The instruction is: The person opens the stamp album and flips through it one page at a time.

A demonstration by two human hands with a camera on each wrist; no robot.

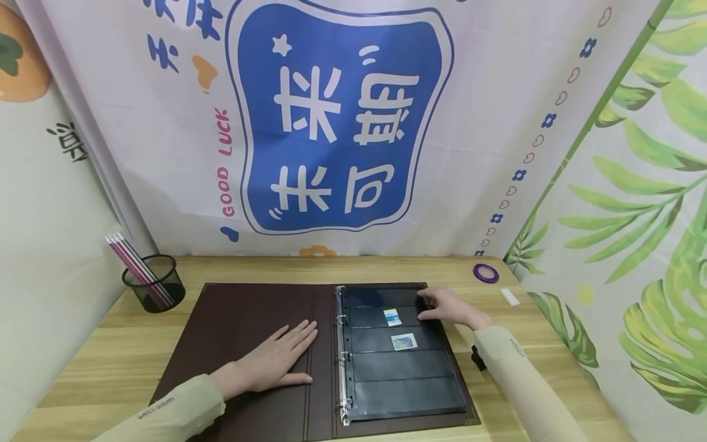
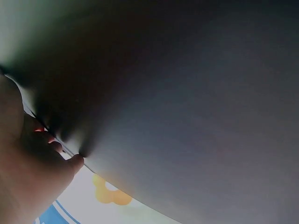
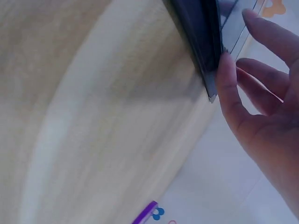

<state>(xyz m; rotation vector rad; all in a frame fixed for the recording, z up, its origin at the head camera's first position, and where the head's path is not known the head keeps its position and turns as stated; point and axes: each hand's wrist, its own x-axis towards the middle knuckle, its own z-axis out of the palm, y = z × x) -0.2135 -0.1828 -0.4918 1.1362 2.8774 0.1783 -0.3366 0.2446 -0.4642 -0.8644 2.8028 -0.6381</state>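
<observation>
Wood-grain counter (image 1: 99, 368) against a printed cloth (image 1: 497, 92) bearing a large blue panel of white characters; leaf-patterned cloth (image 1: 624, 258) to the right. Binder (image 1: 248, 307), dark brown, lies open on the counter, its metal rings (image 1: 341, 356) between the bare left cover and a black pocket page (image 1: 409, 396). Two stamps on the page: a blue-and-white one (image 1: 392, 317) in the second row, a greenish one (image 1: 404, 342) in the third, slightly right.

Left hand (image 1: 273, 362): flat on the left cover, fingers straight, thumb apart. Right hand (image 1: 450, 307): at the page's upper right edge, fingers bent, a gap showing between thumb and forefinger; cannot tell whether the page is pinched.

Far left, mesh cup (image 1: 171, 294) with pencils (image 1: 132, 261) leaning in it. Right of the binder, purple tape ring (image 1: 486, 281) and white eraser (image 1: 510, 298), near each other. Small black object (image 1: 478, 358) beside the right sleeve, unclear.
</observation>
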